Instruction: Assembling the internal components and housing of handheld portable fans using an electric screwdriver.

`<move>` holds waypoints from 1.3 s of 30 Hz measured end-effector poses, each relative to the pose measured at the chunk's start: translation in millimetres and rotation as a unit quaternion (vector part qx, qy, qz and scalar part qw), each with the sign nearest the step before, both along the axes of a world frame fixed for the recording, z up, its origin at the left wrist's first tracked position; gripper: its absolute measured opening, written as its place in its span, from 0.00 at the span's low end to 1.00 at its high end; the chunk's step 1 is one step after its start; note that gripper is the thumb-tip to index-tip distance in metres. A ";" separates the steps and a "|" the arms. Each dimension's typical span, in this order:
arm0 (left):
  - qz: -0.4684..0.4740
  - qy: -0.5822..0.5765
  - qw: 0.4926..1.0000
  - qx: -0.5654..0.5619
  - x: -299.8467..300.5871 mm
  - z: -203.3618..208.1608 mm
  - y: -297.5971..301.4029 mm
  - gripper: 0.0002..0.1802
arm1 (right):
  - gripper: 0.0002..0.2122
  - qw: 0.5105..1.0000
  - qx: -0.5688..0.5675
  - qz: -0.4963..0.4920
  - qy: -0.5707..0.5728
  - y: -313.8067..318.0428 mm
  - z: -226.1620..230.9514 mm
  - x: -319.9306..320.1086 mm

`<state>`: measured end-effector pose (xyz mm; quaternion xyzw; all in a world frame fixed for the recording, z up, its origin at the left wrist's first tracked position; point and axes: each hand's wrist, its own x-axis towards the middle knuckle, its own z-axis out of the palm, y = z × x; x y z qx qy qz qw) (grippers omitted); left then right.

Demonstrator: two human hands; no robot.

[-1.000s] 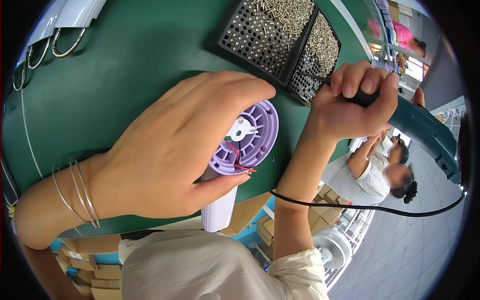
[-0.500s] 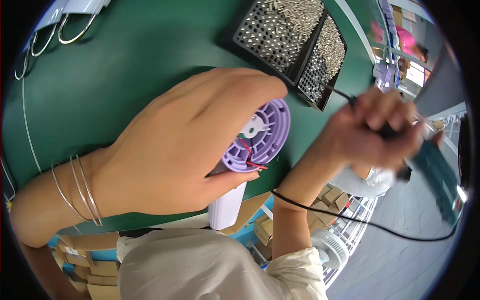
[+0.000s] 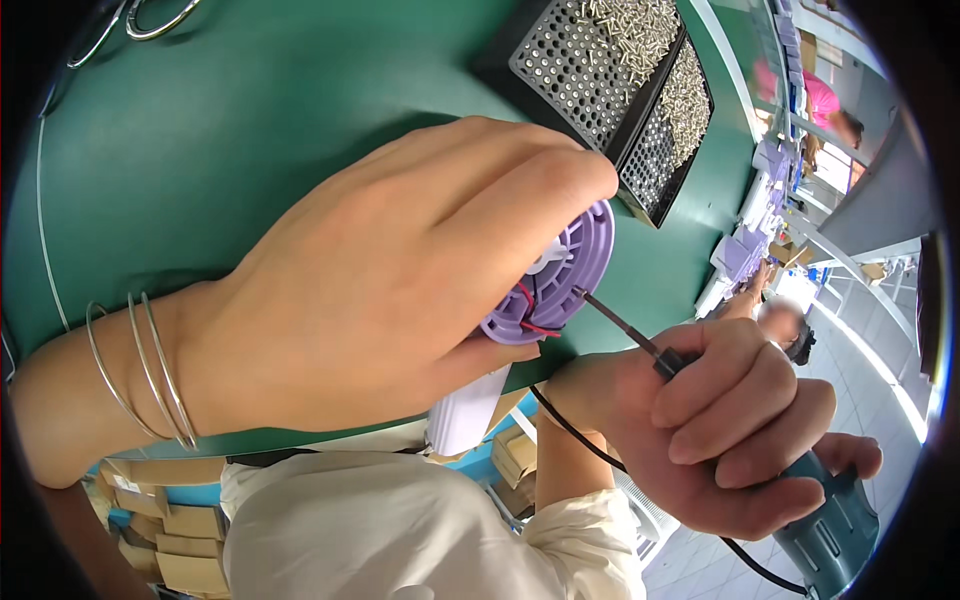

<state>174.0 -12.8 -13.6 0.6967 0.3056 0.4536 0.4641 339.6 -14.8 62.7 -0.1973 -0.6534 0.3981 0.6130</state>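
My left hand (image 3: 400, 270) is closed around a round purple plastic housing (image 3: 590, 262) with a lilac handle-like part (image 3: 466, 412) below it. Red and dark wires and a white inner piece show in the housing; my fingers cover much of it. My right hand (image 3: 725, 425) grips a dark teal electric screwdriver (image 3: 830, 530) with a black nose. Its thin metal bit (image 3: 622, 322) reaches to the housing's ribbed rim; a screw on the tip is too small to make out. A black cord (image 3: 575, 432) passes by my right wrist.
Two black screw trays (image 3: 600, 90) with perforated plates and loose silver screws lie beyond my hands on the green table (image 3: 250, 90). Metal rings (image 3: 160, 15) sit at the far left. Cardboard boxes (image 3: 190, 560) are below the table edge. Other people (image 3: 825, 105) work at right.
My right hand has swung down and left from the screw tray, bringing the screwdriver bit to the purple housing. My left hand and the housing have shifted slightly right in view.
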 end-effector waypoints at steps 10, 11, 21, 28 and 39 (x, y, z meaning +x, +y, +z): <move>-0.006 -0.010 1.000 0.001 1.0 -3.6 -0.1 0.41 | 0.19 1.000 -0.003 -0.006 -0.001 -5.9 4.6 1.0; -0.003 -0.010 1.000 0.005 1.3 -3.6 0.0 0.41 | 0.19 1.000 0.000 -0.009 -0.008 -6.0 4.5 0.1; 0.006 -0.020 1.000 0.001 2.5 -3.8 -1.9 0.40 | 0.19 0.995 -0.011 0.014 -0.096 -7.2 7.9 -0.9; 0.000 0.014 0.999 0.033 1.0 0.3 -5.0 0.31 | 0.17 0.995 -0.019 0.005 -0.094 -3.0 11.9 -6.8; 0.014 0.015 1.000 0.016 7.2 -2.4 -10.5 0.20 | 0.15 0.996 -0.035 -0.007 -0.086 -4.6 12.2 -4.6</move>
